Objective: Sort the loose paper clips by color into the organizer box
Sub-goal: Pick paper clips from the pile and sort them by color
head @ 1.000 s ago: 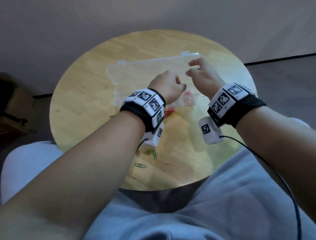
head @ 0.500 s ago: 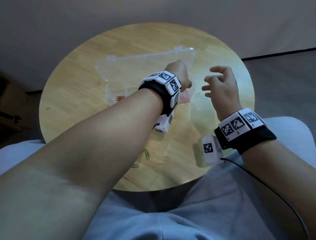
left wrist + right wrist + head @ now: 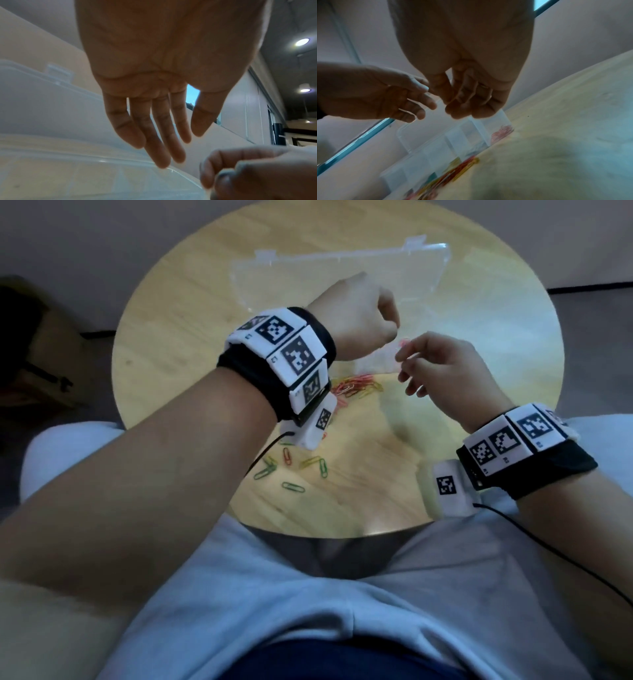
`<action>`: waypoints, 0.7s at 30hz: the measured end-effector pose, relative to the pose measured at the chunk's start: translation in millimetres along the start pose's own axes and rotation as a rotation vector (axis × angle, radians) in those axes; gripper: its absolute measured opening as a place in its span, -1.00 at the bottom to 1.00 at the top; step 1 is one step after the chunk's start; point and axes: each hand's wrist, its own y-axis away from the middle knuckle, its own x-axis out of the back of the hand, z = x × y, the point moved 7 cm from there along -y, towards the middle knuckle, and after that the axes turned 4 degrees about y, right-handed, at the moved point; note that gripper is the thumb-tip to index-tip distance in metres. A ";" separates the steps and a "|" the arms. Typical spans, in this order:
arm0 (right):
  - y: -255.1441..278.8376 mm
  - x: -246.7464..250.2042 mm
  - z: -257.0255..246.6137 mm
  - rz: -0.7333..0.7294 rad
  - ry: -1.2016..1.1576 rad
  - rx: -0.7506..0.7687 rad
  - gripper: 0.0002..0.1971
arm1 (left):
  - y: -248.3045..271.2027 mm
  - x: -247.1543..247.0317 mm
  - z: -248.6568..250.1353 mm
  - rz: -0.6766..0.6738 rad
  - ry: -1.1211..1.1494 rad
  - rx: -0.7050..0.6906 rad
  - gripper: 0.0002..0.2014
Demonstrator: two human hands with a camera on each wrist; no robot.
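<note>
A clear organizer box [image 3: 373, 364] lies on the round wooden table [image 3: 171, 337] with its lid [image 3: 335, 272] folded back. Red clips [image 3: 502, 132] fill its right end compartment. My left hand [image 3: 363, 313] hovers over the right part of the box; the left wrist view shows it [image 3: 188, 138] with straight, relaxed fingers and nothing in it. My right hand [image 3: 411, 371] hangs just right of it, above the end compartment, with fingers [image 3: 462, 108] loosely curled and no clip seen in them. A mixed pile of clips [image 3: 356, 386] lies in front of the box.
Several loose green, yellow and red clips [image 3: 291, 465] are scattered nearer the table's front edge, under my left wrist. My lap is directly below that edge. Grey floor and a dark object at the left surround the table.
My right hand has come in from the right, its spread fingers now curled close beside the left hand. The left hand stays over the right end of the box.
</note>
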 end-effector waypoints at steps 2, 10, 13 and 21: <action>8.5 -23.4 -2.4 -0.173 0.109 -0.011 -0.81 | 16.9 3.1 -14.1 -0.040 -0.023 0.033 -0.84; 48.0 -102.1 -8.2 -0.620 0.450 0.030 -0.83 | 82.0 3.6 -102.3 -0.126 -0.046 0.262 -0.93; 52.8 -116.4 -12.8 -0.629 0.479 0.036 -0.82 | 102.6 9.3 -138.3 -0.062 -0.033 0.365 -0.94; 46.0 -138.8 -27.3 -0.590 0.645 0.110 -0.77 | 114.8 -3.3 -161.5 -0.093 -0.014 0.431 -0.85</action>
